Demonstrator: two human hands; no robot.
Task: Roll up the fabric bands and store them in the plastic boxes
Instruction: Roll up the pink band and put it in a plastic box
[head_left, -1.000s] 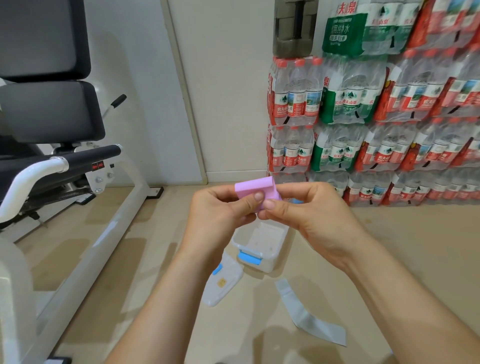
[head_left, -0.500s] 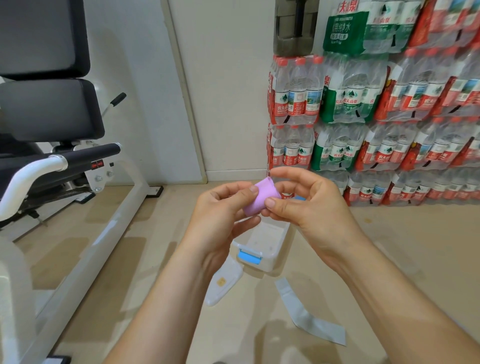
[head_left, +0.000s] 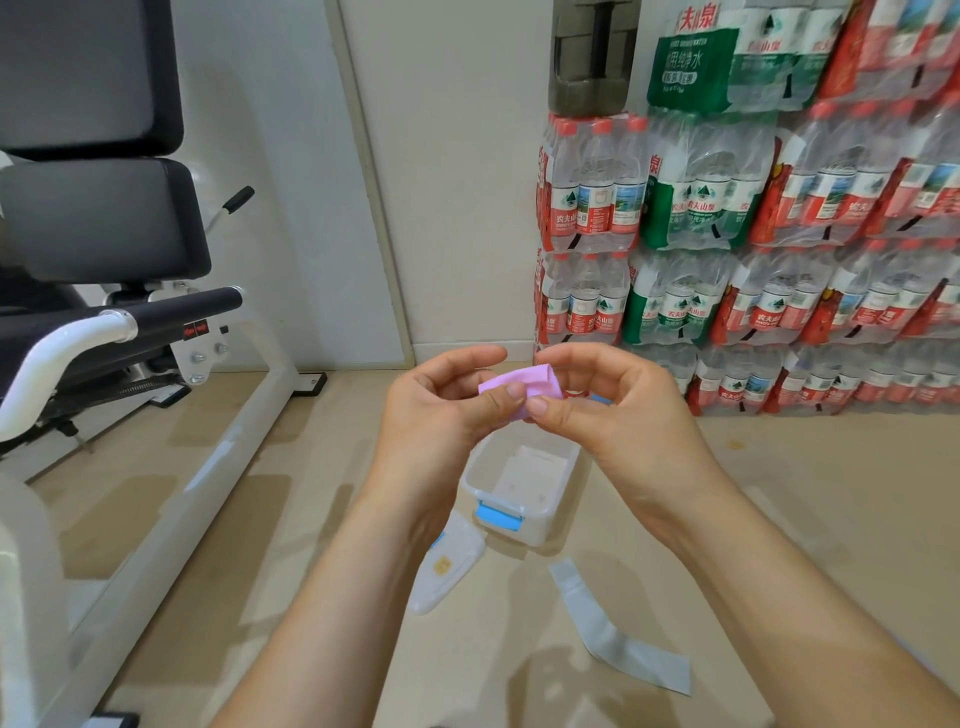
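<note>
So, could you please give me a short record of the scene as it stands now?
Pink band: rolled up, pinched by both hands
Left hand: thumb and fingers on the roll
Right hand: thumb and fingers on the roll
Plastic box: open, on the floor below the hands
Lid: on the floor beside the box
Grey band: unrolled, lying on the floor

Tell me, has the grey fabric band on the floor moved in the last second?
No. The grey fabric band lies where it was, same gap to the clear plastic box beside it.
</note>
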